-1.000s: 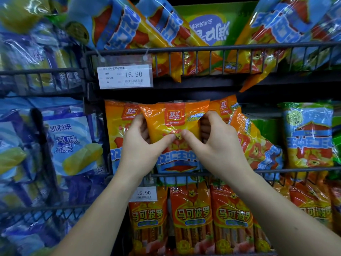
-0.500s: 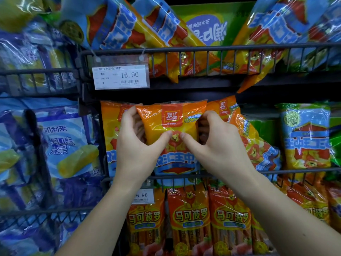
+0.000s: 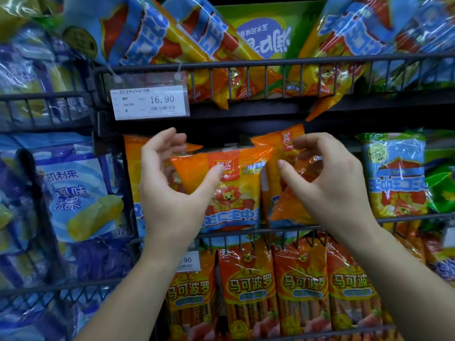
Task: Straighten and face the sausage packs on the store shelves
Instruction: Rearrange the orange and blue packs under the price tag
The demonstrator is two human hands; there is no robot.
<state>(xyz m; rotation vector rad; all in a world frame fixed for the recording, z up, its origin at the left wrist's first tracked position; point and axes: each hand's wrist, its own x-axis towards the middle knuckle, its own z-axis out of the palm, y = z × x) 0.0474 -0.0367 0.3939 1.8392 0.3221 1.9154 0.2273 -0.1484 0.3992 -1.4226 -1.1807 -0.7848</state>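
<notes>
An orange sausage pack [image 3: 236,193] with a lion picture stands upright, face out, in the middle wire basket [image 3: 246,234]. My left hand [image 3: 170,200] is at its left edge, with the thumb tip on the pack's front and the curved fingers above its top left corner. To its right a second orange pack [image 3: 290,207] leans at a tilt. My right hand [image 3: 337,193] curls its fingers round that pack's top, with the thumb near its left edge. Another orange pack [image 3: 133,163] stands behind my left hand.
A price tag [image 3: 150,102] reading 16.90 hangs from the upper basket, where blue and orange packs [image 3: 152,38] lie tilted. Red-orange sausage packs [image 3: 248,286] stand in the basket below. A blue and green pack [image 3: 394,173] stands at right, and blue corn-sausage packs [image 3: 73,193] fill the left rack.
Both hands let go of the front pack and spread apart. The pack sank lower into the basket. My right hand moved onto the tilted pack at right.
</notes>
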